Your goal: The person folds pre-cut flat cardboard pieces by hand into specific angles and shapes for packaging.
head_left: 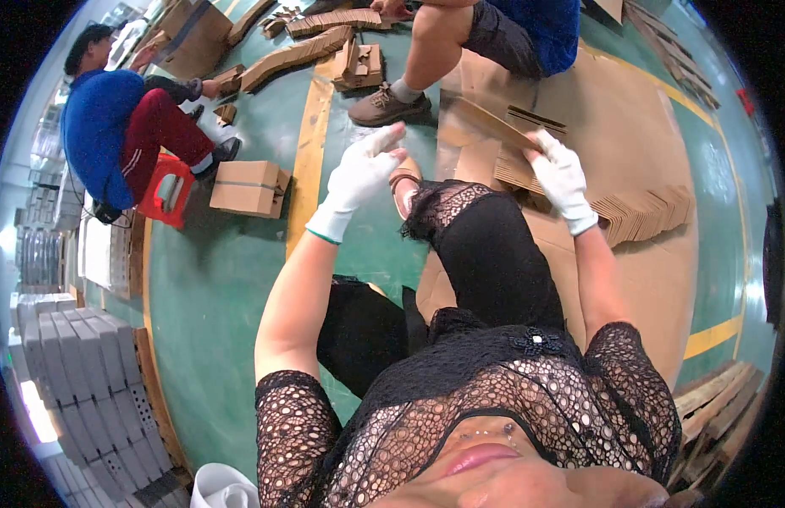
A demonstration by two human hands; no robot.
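Note:
My right hand (pixel 563 179), in a white glove with bare fingertips, grips one end of a flat brown cardboard strip (pixel 487 120). The strip points away to the left over the cardboard sheet. My left hand (pixel 364 173), gloved the same way, is raised over the green floor with thumb and forefinger apart and nothing between them. Just beyond and below my right hand lie stacked cardboard pieces (pixel 518 172). A fanned row of similar cardboard pieces (pixel 646 213) rests to the right of my right wrist.
A large cardboard sheet (pixel 638 292) covers the floor on the right. Ahead crouches a person with a brown shoe (pixel 391 106); another in blue (pixel 100 127) sits at left by a taped carton (pixel 247 188). Rows of folded cardboard (pixel 298 57) lie beyond. Grey stacks (pixel 88 364) stand at left.

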